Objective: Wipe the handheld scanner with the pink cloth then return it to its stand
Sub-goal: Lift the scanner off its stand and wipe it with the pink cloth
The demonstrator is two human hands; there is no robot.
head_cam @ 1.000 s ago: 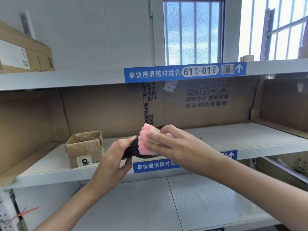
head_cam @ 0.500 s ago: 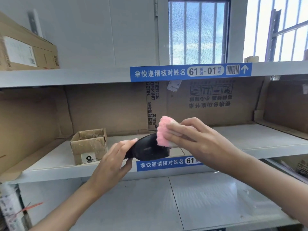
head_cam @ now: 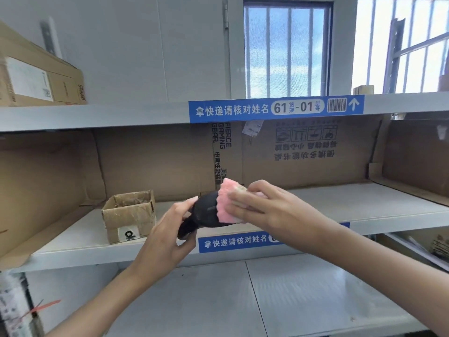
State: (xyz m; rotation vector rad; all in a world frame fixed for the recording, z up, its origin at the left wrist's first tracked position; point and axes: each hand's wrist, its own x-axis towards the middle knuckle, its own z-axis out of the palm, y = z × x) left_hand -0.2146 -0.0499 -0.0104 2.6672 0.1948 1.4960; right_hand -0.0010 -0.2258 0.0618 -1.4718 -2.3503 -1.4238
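cloth [head_cam: 229, 203] slid left, box [head_cam: 130, 216] nearby

Hands grip scanner [head_cam: 206, 212] — pink cloth [head_cam: 228, 205] pressed on.

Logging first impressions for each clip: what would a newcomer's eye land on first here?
Most likely the pink cloth, pressed by the right hand onto a black scanner that the left hand holds, mid-frame before the middle shelf. Next, the blue label on the shelf edge above. A small open cardboard box sits on the middle shelf to the left.
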